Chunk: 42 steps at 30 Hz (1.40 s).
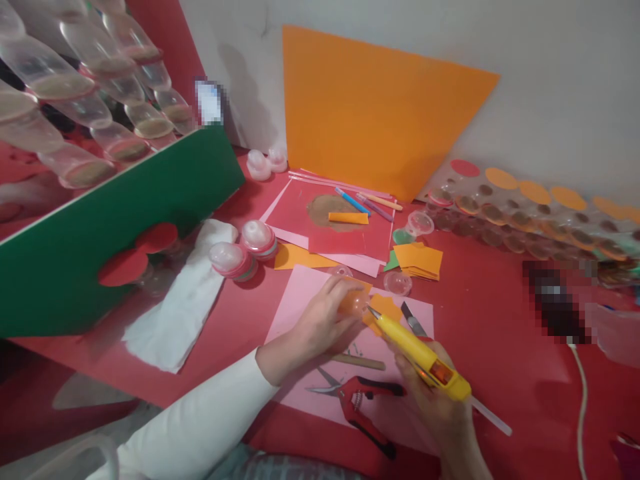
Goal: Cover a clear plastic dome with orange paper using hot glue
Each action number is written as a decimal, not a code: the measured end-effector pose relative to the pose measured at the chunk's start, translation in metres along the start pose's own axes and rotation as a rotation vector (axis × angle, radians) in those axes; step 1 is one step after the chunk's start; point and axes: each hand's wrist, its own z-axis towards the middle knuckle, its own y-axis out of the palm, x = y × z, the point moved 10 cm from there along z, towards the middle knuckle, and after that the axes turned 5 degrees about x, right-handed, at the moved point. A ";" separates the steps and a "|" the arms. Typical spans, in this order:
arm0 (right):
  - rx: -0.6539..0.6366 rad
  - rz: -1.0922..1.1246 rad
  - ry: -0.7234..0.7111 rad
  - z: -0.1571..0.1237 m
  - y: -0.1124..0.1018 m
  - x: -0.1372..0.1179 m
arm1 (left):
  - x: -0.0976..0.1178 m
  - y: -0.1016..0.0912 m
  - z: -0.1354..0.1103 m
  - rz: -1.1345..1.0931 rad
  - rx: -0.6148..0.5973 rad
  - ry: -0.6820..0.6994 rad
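My left hand (pixel 323 317) is closed around a small clear plastic cup (pixel 358 304), with orange paper seen behind and through it. In my right hand (pixel 440 403) is a yellow hot glue gun (pixel 413 347), its metal nozzle pointing at the cup's edge; whether they touch I cannot tell. A clear glue stick (pixel 493 417) sticks out of the gun's rear. Under my hands lies a pink sheet (pixel 290 333). On it are red-handled pruning shears (pixel 357 397) with parted blades, a brown stick (pixel 357 361), a utility knife (pixel 413 319) and cut orange paper (pixel 387 310).
Left of the sheet lie a white cloth (pixel 183 300) and two capped cups (pixel 257 239). A green board (pixel 125 227) fronts stacked clear cups (pixel 75 93). Orange squares (pixel 419 259), an orange board (pixel 380 113) and a row of cups (pixel 520 220) stand farther off.
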 end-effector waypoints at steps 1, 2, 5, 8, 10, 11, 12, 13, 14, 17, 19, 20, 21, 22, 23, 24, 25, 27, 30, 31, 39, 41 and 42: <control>0.004 -0.001 -0.002 0.000 0.000 0.000 | 0.000 0.000 0.000 0.003 -0.005 0.003; 0.008 -0.006 -0.005 0.000 0.000 -0.001 | 0.000 0.001 0.000 0.009 -0.012 -0.001; 0.017 -0.032 -0.029 0.000 -0.001 -0.004 | -0.002 0.001 0.000 0.033 -0.028 -0.037; 0.017 -0.041 -0.081 0.001 -0.002 -0.011 | -0.002 0.001 0.001 0.038 -0.027 -0.045; 0.011 -0.038 -0.124 0.002 -0.002 -0.018 | -0.001 0.001 0.001 0.037 -0.029 -0.037; 0.011 -0.032 -0.143 0.002 -0.002 -0.022 | 0.000 0.001 0.002 0.039 -0.034 -0.038; 0.012 -0.027 -0.153 0.003 -0.003 -0.025 | -0.001 0.002 0.002 0.043 -0.039 -0.044; 0.009 -0.020 -0.158 0.004 -0.003 -0.027 | -0.002 0.002 0.002 0.048 -0.045 -0.054; 0.004 -0.014 -0.159 0.005 -0.003 -0.029 | -0.002 0.003 0.002 0.052 -0.051 -0.065; -0.012 -0.022 -0.193 0.007 -0.003 -0.038 | -0.004 0.003 0.001 0.056 -0.059 -0.079; -0.011 -0.037 -0.236 0.008 -0.004 -0.044 | -0.004 0.004 0.000 0.057 -0.067 -0.076; -0.008 -0.046 -0.255 0.008 -0.005 -0.046 | -0.003 0.004 0.000 0.057 -0.070 -0.068; -0.006 -0.053 -0.270 0.008 -0.006 -0.048 | -0.002 0.004 0.000 0.058 -0.072 -0.059; -0.001 -0.061 -0.284 0.008 -0.006 -0.049 | -0.002 0.005 0.000 0.061 -0.073 -0.053; 0.003 -0.070 -0.295 0.008 -0.006 -0.050 | -0.001 0.004 0.001 0.065 -0.072 -0.051; 0.009 -0.079 -0.306 0.008 -0.006 -0.050 | -0.001 0.004 0.001 0.069 -0.070 -0.054; 0.012 -0.086 -0.313 0.008 -0.006 -0.051 | -0.001 0.004 0.001 0.072 -0.068 -0.060; 0.017 -0.090 -0.317 0.007 -0.006 -0.050 | -0.002 0.004 0.002 0.076 -0.065 -0.071; 0.015 -0.069 -0.292 0.006 -0.005 -0.047 | 0.000 0.003 0.003 0.079 -0.060 -0.066; 0.006 -0.061 -0.276 0.006 -0.004 -0.045 | 0.000 0.003 0.003 0.079 -0.056 -0.062; 0.026 -0.076 -0.258 0.006 -0.006 -0.037 | 0.001 0.002 0.003 0.079 -0.034 -0.039; 0.022 -0.077 -0.254 0.005 -0.006 -0.037 | 0.001 0.001 0.003 0.075 -0.037 -0.030; 0.020 -0.077 -0.253 0.005 -0.006 -0.037 | 0.001 0.002 0.003 0.075 -0.040 -0.031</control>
